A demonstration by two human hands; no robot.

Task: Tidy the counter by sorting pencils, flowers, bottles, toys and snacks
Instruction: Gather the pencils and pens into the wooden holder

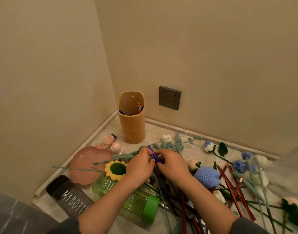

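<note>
Left hand (pixel 140 166), right hand (pixel 173 166) pinch blue pen (pixel 153 156) (bottles (pixel 141 205), flowers (pixel 207 177) around).

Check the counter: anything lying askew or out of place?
Both bottles lie on their sides: the green bottle and the dark bottle. Red pencils lie crisscrossed among flower stems, outside the holder.

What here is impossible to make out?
Head view only.
- The blue item: mostly covered by the left hand and right hand.
- The green bottle lettering: crossed by the left forearm.
- The holder contents: its wall hides all but tips.
- The far-right flowers: blurred.
</note>
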